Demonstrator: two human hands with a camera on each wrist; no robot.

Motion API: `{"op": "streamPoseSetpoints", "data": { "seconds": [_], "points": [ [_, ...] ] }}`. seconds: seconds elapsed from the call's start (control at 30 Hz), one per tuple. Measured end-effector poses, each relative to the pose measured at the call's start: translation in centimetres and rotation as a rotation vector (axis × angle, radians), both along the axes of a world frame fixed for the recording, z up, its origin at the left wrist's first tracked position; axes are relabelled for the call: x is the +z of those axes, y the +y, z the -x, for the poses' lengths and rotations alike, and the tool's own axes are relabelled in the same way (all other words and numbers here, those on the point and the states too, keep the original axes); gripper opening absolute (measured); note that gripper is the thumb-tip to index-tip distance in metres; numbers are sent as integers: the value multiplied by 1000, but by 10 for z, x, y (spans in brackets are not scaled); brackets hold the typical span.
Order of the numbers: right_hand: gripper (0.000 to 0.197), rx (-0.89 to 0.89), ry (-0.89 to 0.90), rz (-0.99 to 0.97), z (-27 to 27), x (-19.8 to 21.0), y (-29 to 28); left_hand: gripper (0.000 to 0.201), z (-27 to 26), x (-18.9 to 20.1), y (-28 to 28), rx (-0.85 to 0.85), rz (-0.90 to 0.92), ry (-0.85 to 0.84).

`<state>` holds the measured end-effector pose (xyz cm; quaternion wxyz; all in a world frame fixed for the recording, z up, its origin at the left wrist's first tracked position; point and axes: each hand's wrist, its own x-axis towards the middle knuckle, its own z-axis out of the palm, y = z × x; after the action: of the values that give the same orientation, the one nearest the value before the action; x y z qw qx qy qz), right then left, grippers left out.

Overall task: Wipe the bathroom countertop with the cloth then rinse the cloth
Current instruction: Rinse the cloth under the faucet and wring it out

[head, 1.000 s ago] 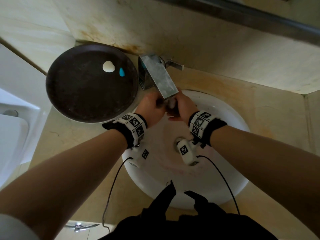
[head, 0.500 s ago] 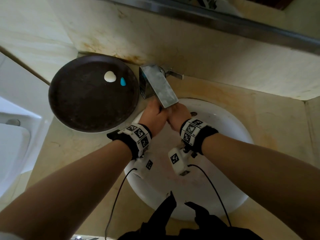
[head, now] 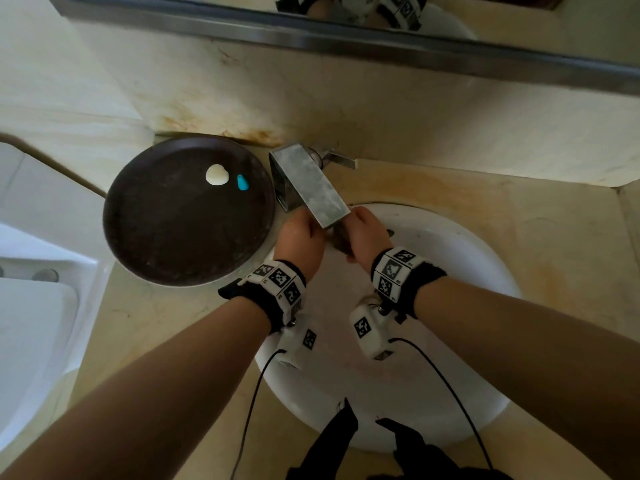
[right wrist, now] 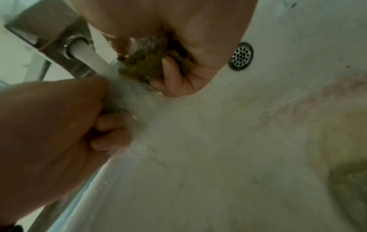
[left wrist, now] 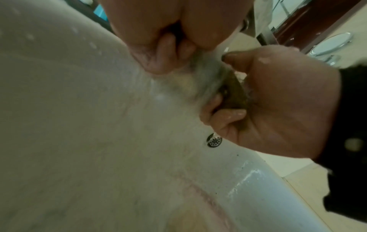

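Observation:
Both hands are over the white sink (head: 485,261), just under the metal faucet (head: 308,183) spout. My left hand (head: 301,237) and right hand (head: 367,233) grip a dark olive cloth (head: 341,240) between them. In the right wrist view a white water stream (right wrist: 93,59) falls from the spout onto the cloth (right wrist: 149,66), bunched in the curled right fingers (right wrist: 170,66). The left hand (right wrist: 69,117) is fisted beside it. In the left wrist view the wet cloth (left wrist: 232,87) runs from the left hand (left wrist: 158,47) to the right hand (left wrist: 268,102). Water blurs its middle.
A dark round tray (head: 166,237) holding a white shell-shaped piece (head: 217,174) and a small blue piece (head: 242,182) sits left of the faucet. Stained beige countertop (head: 536,220) surrounds the sink. A mirror frame (head: 346,43) runs above. A sink overflow hole (right wrist: 240,55) lies near the right hand.
Both hands stay under the spout on the cloth and have parted slightly, so more cloth shows between them. The head view has tilted up and now takes in the mirror.

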<state>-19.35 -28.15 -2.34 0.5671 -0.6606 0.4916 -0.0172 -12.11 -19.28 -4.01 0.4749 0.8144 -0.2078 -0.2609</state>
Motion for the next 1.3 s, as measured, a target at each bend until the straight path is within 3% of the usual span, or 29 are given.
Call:
{"op": "streamPoseSetpoints", "data": {
  "seconds": [0.13,0.23,0.57,0.73,0.87,1.03,1.17,1.23,1.3],
  "points": [
    [37,95,-36,133,4,-3,1,25,6,2,1,56,17,114],
    [36,90,-6,104,2,-4,2,24,10,6,-3,127,63,233],
    [35,-2,-45,-158,1,-1,2,17,10,7,-3,269,136,172],
    [34,90,27,2,1,-6,-2,23,13,9,-7,193,145,226],
    [40,141,79,67,-3,-2,0,21,15,11,-12,131,36,162],
    [27,251,221,160,-11,4,0,20,6,17,-20,58,-140,75],
    [31,274,212,126,-15,2,-1,20,7,17,-18,80,-89,58],
    [32,293,232,124,-17,5,-2,12,5,15,-20,5,-131,115],
    [32,298,219,136,-17,9,-1,22,4,14,-21,-26,-115,183]
  ]
}}
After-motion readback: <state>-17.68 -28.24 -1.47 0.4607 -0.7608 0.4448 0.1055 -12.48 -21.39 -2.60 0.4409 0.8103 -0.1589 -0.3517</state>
